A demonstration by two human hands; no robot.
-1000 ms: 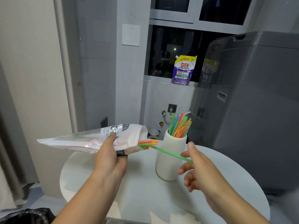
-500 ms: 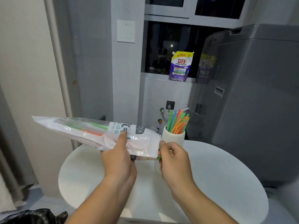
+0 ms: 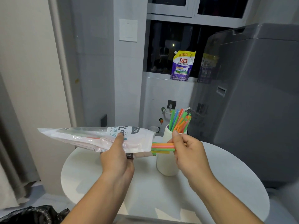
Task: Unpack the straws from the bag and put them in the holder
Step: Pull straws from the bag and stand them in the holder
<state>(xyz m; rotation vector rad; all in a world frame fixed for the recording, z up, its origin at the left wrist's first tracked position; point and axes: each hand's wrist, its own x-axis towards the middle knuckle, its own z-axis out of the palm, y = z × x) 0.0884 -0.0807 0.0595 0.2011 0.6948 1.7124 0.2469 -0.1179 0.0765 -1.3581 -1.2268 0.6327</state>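
My left hand [image 3: 117,156] holds a clear and white plastic straw bag [image 3: 90,137] level above the table, its open mouth pointing right. A small bundle of orange, pink and green straws [image 3: 162,147] sticks out of that mouth. My right hand [image 3: 188,150] pinches the ends of this bundle, just in front of the holder. The white cylindrical holder [image 3: 166,165] stands on the round white table [image 3: 226,183], partly hidden behind my right hand. Several coloured straws [image 3: 179,120] stand upright in it.
A grey washing machine [image 3: 258,102] stands close to the table's right side. A purple detergent pouch [image 3: 182,66] sits on the window sill behind. A black rubbish bag [image 3: 32,215] lies at the lower left, and a curtain [image 3: 11,143] hangs at the left.
One second ago my right hand held a single green straw near the holder. It then went to the bag's mouth and now has a few straws drawn partway out to the right.
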